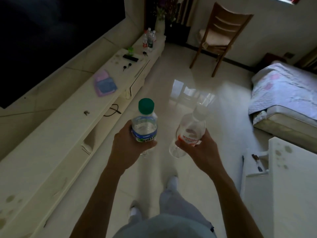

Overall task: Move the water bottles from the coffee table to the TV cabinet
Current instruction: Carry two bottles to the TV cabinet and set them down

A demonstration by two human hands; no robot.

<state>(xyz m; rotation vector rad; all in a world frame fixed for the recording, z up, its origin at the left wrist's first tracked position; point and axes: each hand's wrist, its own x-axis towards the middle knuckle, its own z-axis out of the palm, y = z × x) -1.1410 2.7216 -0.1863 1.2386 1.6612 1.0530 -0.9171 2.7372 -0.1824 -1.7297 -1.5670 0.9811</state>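
Beside the long cream TV cabinet point(72, 127), over the glossy pale tiled floor point(197, 69), a person carries two bottles at chest height. Nearer the cabinet, the clear plastic water bottle with a green screw cap and blue-green label point(145, 123) stands almost upright, its cap toward the camera. The left hand point(127, 148) is closed round its labelled middle, fingers wrapped from the cabinet side. Farther from the cabinet, the clear plastic bottle with a white cap and red-lettered label point(189, 129) tilts, cap leaning away from the cabinet; the right hand point(200, 150) grips its lower body, thumb across the label. At the cabinet's far end a cluster of more clear water bottles point(149, 39) stands upright, just beside a pale vase point(159, 26).
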